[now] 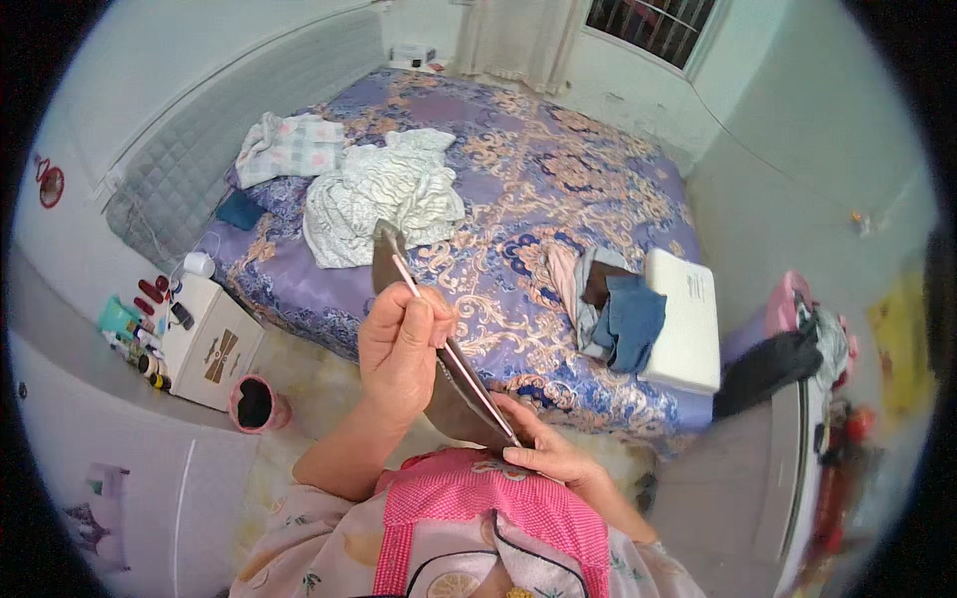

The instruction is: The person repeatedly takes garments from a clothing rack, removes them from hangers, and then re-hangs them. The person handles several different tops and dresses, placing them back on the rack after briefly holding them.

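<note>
A dark brown cloth hangs in front of my body, seen nearly edge-on. Along its upper edge runs a thin, straight, pale pink strip, slanting from far left to near right; whether it is a trim or a separate rod I cannot tell. My left hand is closed in a pinch around the strip and cloth near the far end, and a flap of cloth sticks up beyond it. At the near end, close to my pink apron, my right hand grips the other end between thumb and fingers.
Ahead is a bed with a purple patterned cover. On it lie a crumpled white patterned blanket, a checked cloth, folded clothes and a white foam block. A nightstand and pink bin stand left.
</note>
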